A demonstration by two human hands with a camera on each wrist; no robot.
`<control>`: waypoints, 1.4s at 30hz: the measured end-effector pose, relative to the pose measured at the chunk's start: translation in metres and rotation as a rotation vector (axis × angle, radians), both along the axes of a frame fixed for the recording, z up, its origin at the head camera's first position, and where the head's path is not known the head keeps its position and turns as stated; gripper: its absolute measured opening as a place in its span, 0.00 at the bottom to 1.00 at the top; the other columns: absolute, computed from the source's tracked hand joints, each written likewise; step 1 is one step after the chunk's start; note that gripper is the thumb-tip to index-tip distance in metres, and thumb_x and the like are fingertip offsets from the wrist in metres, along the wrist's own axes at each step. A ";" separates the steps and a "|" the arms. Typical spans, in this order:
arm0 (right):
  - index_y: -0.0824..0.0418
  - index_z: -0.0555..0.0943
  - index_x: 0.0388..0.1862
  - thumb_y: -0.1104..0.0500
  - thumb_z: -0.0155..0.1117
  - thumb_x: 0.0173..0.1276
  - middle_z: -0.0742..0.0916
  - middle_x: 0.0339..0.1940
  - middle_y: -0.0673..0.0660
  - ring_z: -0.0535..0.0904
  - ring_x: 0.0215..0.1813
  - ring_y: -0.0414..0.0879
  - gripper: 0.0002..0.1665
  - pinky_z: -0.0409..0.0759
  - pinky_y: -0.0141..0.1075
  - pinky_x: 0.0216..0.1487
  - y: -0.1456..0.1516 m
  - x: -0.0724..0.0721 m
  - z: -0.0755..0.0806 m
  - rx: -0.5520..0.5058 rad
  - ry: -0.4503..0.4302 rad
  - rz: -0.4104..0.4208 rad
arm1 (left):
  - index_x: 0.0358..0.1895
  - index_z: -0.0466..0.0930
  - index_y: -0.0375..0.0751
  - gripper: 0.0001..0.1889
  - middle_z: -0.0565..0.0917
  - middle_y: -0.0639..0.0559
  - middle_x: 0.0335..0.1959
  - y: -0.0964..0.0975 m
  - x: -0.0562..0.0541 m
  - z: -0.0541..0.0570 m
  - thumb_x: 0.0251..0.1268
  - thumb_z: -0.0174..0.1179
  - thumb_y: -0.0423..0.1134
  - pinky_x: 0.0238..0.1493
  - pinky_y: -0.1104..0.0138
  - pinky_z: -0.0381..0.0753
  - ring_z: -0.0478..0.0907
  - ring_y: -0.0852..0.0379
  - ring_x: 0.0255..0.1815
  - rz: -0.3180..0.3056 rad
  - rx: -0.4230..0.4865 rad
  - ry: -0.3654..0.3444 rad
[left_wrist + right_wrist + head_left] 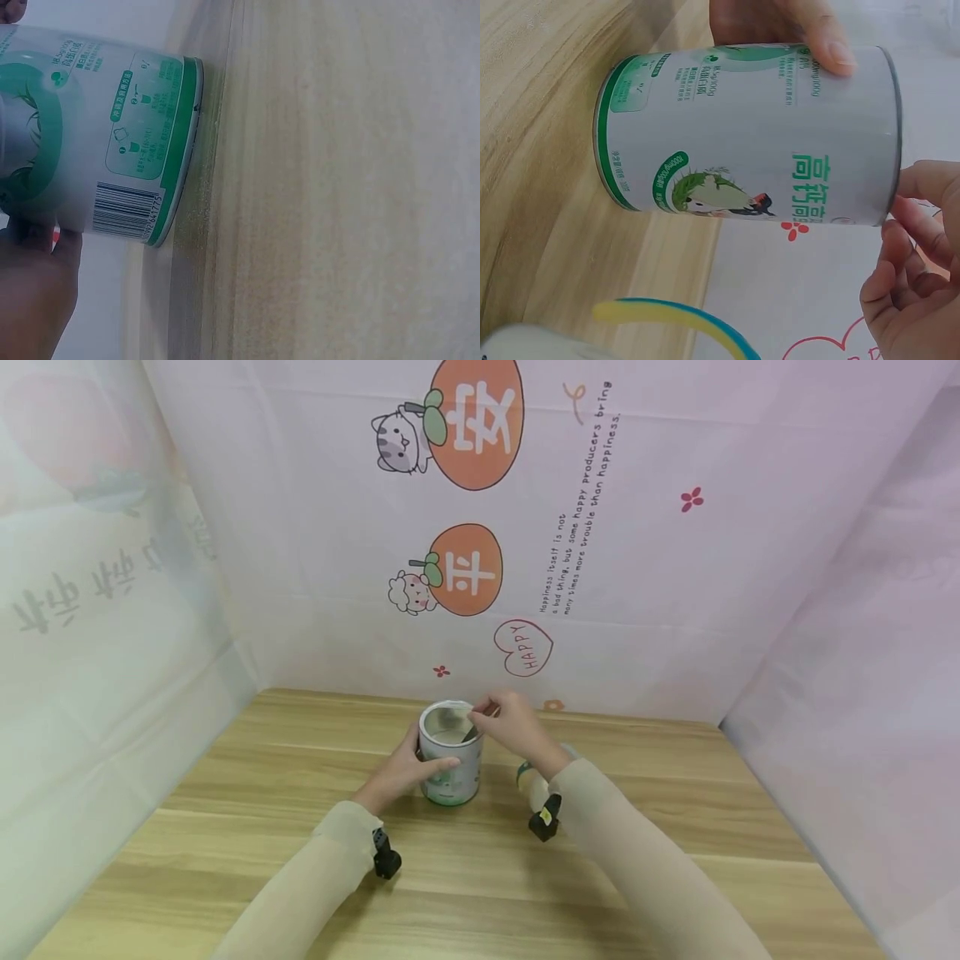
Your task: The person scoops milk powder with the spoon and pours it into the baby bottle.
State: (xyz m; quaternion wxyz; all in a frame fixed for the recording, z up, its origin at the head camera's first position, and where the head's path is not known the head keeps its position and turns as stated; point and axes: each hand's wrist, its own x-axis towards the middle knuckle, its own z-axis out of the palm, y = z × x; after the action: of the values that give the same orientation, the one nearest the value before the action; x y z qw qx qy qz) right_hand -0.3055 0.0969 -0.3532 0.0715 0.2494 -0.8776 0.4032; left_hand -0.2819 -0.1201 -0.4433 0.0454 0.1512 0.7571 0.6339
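Observation:
A white and green milk powder tin stands upright and uncovered on the table, with pale contents visible inside. My left hand grips its left side, the thumb lying across the front. My right hand is at the tin's right rim and pinches a slim dark utensil that slants down into the tin. The utensil's lower end is hidden, so its kind is unclear. In the right wrist view, the curled fingers of the right hand are beside the rim. The left wrist view shows the tin's printed side and barcode.
A pale container with a teal and yellow handle stands right of the tin, partly hidden under the right wrist. The wooden table meets a printed cloth backdrop behind, with cloth walls on both sides.

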 end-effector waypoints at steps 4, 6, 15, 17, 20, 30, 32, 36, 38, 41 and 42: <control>0.62 0.85 0.38 0.59 0.67 0.70 0.86 0.34 0.53 0.82 0.36 0.45 0.06 0.83 0.36 0.36 0.004 0.002 0.003 0.011 -0.020 0.009 | 0.78 0.48 0.58 0.50 0.64 0.49 0.73 0.000 -0.001 0.000 0.58 0.74 0.52 0.72 0.43 0.57 0.59 0.45 0.75 0.008 -0.011 -0.010; 0.61 0.85 0.38 0.59 0.67 0.70 0.86 0.35 0.52 0.82 0.36 0.45 0.06 0.84 0.36 0.37 0.006 0.003 0.004 0.019 -0.025 0.009 | 0.78 0.49 0.56 0.51 0.64 0.49 0.73 0.000 -0.003 -0.001 0.57 0.74 0.53 0.72 0.43 0.58 0.59 0.44 0.75 0.015 -0.012 -0.013; 0.60 0.85 0.41 0.59 0.67 0.70 0.86 0.37 0.53 0.82 0.37 0.47 0.05 0.84 0.38 0.39 0.019 0.010 0.002 0.009 0.008 0.013 | 0.74 0.54 0.53 0.51 0.66 0.49 0.71 -0.002 -0.008 -0.003 0.51 0.77 0.55 0.72 0.43 0.58 0.60 0.45 0.74 0.046 -0.018 -0.054; 0.59 0.85 0.40 0.58 0.68 0.70 0.86 0.37 0.53 0.82 0.37 0.47 0.05 0.83 0.38 0.38 0.024 0.012 0.002 0.008 0.013 0.007 | 0.74 0.54 0.52 0.51 0.66 0.49 0.71 -0.002 -0.008 -0.002 0.50 0.78 0.55 0.72 0.43 0.58 0.60 0.45 0.74 0.047 -0.020 -0.062; 0.58 0.85 0.40 0.57 0.69 0.70 0.87 0.38 0.51 0.82 0.36 0.46 0.06 0.83 0.37 0.37 0.030 0.015 0.002 -0.001 0.013 0.012 | 0.75 0.53 0.52 0.51 0.65 0.47 0.72 -0.001 -0.007 -0.001 0.52 0.77 0.53 0.72 0.43 0.57 0.60 0.44 0.74 0.041 -0.018 -0.060; 0.61 0.85 0.44 0.57 0.67 0.72 0.87 0.40 0.53 0.81 0.38 0.47 0.09 0.82 0.39 0.37 0.060 0.024 0.003 -0.017 0.017 0.005 | 0.77 0.49 0.53 0.52 0.62 0.44 0.74 0.000 -0.004 0.002 0.54 0.76 0.51 0.72 0.41 0.56 0.56 0.41 0.76 0.036 -0.045 -0.051; 0.61 0.85 0.44 0.56 0.67 0.72 0.87 0.40 0.53 0.81 0.38 0.47 0.09 0.82 0.39 0.38 0.066 0.027 0.003 -0.012 0.023 -0.007 | 0.77 0.49 0.52 0.52 0.63 0.44 0.74 -0.001 -0.003 0.003 0.55 0.76 0.51 0.72 0.41 0.56 0.57 0.41 0.76 0.031 -0.040 -0.051; 0.59 0.85 0.43 0.57 0.68 0.71 0.86 0.39 0.52 0.80 0.38 0.47 0.07 0.82 0.39 0.37 0.078 0.032 0.004 -0.002 0.047 -0.026 | 0.77 0.50 0.52 0.51 0.65 0.46 0.72 0.000 -0.002 0.003 0.55 0.76 0.49 0.72 0.43 0.58 0.59 0.43 0.74 0.026 -0.029 -0.045; 0.59 0.86 0.42 0.57 0.68 0.70 0.86 0.40 0.52 0.80 0.37 0.47 0.06 0.82 0.39 0.37 0.084 0.035 0.003 0.009 0.059 -0.040 | 0.77 0.50 0.52 0.51 0.65 0.46 0.72 0.000 -0.003 0.003 0.55 0.76 0.48 0.72 0.43 0.58 0.60 0.43 0.74 0.024 -0.026 -0.037; 0.57 0.86 0.43 0.55 0.68 0.71 0.86 0.41 0.51 0.80 0.38 0.46 0.07 0.82 0.39 0.36 0.094 0.039 0.001 0.030 0.052 -0.071 | 0.77 0.50 0.51 0.51 0.65 0.45 0.72 0.000 -0.004 0.002 0.56 0.76 0.48 0.72 0.42 0.57 0.59 0.41 0.74 0.026 -0.027 -0.030; 0.57 0.86 0.43 0.55 0.68 0.71 0.86 0.41 0.51 0.80 0.39 0.47 0.08 0.82 0.39 0.36 0.097 0.040 0.001 0.035 0.047 -0.078 | 0.77 0.50 0.51 0.51 0.65 0.45 0.72 0.000 -0.004 0.002 0.56 0.76 0.48 0.72 0.42 0.57 0.59 0.41 0.74 0.026 -0.030 -0.029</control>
State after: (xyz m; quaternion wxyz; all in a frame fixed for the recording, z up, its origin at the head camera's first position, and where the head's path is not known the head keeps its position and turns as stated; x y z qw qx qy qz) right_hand -0.2656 0.1942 -0.3524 0.1035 0.2258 -0.8915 0.3789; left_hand -0.2858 -0.1200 -0.4412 0.0501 0.1314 0.7676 0.6253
